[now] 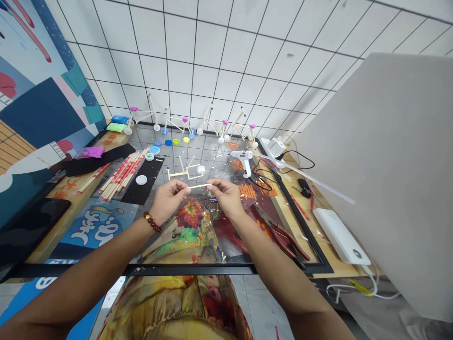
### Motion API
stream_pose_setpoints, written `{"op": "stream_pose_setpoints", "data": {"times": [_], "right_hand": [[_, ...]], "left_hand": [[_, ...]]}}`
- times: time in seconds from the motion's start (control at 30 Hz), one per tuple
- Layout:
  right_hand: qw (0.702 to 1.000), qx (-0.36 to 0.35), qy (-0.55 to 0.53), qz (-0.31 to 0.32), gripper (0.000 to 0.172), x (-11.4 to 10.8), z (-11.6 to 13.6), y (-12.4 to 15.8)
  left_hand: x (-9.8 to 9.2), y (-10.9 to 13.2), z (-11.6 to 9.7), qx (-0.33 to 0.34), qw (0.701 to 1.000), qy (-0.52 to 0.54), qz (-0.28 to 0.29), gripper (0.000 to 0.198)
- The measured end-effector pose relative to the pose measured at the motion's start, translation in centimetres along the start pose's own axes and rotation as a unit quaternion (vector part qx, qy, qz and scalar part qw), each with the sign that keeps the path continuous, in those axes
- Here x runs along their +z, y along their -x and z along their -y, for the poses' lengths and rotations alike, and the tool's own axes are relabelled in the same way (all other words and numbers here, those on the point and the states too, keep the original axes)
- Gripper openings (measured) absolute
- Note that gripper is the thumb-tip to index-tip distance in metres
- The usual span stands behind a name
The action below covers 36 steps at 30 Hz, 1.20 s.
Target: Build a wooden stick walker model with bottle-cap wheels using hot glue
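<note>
A short, thin wooden stick (199, 186) spans the gap between my two hands, low over the glass tabletop. My left hand (172, 198), with a beaded bracelet on the wrist, pinches its left end. At the other end, my right hand (225, 196) grips it between thumb and fingers. Just beyond them lies a small frame of glued sticks (186, 173) with a white round cap (201, 170) at its right side. A white hot glue gun (243, 162) rests to the right of that frame, a long clear glue stick (311, 177) sticking out of its back.
Several stick models with bottle-cap wheels (212, 127) line the wall. Left are bundled chopsticks (123, 174), loose caps (169, 142), a black strip (145, 182) and a phone (38, 231). Right are red-handled pliers (288, 241), a power strip (274, 150), cables and a white power bank (341, 236).
</note>
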State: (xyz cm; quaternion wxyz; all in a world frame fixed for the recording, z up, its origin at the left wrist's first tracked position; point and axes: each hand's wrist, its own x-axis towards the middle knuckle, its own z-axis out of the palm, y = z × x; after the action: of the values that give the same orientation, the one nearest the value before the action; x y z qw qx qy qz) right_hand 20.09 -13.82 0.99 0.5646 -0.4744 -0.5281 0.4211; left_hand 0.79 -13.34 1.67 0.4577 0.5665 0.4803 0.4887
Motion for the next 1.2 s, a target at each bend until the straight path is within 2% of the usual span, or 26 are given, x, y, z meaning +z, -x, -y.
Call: {"op": "stream_pose_setpoints", "data": {"times": [0.1, 0.33, 0.53, 0.6, 0.7, 0.8, 0.9, 1.1, 1.2], "right_hand": [[0.997, -0.034, 0.064, 0.018, 0.022, -0.1, 0.2, 0.4], [0.974, -0.113, 0.185, 0.071, 0.038, 0.0, 0.8, 1.1], [0.917, -0.252, 0.267, 0.155, 0.027, 0.2, -0.5, 1.3], [0.903, -0.273, 0.294, 0.153, 0.024, 0.2, -0.8, 1.4], [0.902, -0.286, 0.293, 0.136, 0.022, 0.3, -0.8, 1.5], [0.928, -0.258, 0.243, 0.117, 0.017, 0.4, -0.7, 1.6], [0.957, -0.199, 0.183, 0.101, 0.030, 0.6, -0.4, 1.5], [0.971, -0.123, 0.149, 0.143, 0.024, 1.0, 0.4, 1.4], [0.982, -0.023, 0.107, 0.153, 0.030, 1.1, 0.6, 1.2]], "left_hand": [[-0.2, 0.1, -0.3, 0.003, 1.000, 0.007, -0.005, 0.026], [-0.5, 0.4, -0.8, 0.018, 1.000, -0.002, 0.003, 0.036], [-0.4, -0.2, -0.8, -0.047, 0.995, 0.086, -0.031, 0.041], [-0.4, -0.2, -0.9, -0.062, 0.991, 0.109, -0.035, 0.040], [-0.3, -0.3, -0.8, -0.060, 0.989, 0.128, -0.036, 0.037], [-0.3, -0.4, -0.5, -0.047, 0.991, 0.124, -0.032, 0.031], [-0.4, -0.5, -0.3, -0.030, 0.994, 0.096, -0.030, 0.026], [-0.3, 0.2, -0.6, 0.039, 0.999, -0.025, 0.023, 0.024], [-0.2, 0.5, -0.6, 0.050, 0.998, -0.037, 0.028, 0.023]]}}
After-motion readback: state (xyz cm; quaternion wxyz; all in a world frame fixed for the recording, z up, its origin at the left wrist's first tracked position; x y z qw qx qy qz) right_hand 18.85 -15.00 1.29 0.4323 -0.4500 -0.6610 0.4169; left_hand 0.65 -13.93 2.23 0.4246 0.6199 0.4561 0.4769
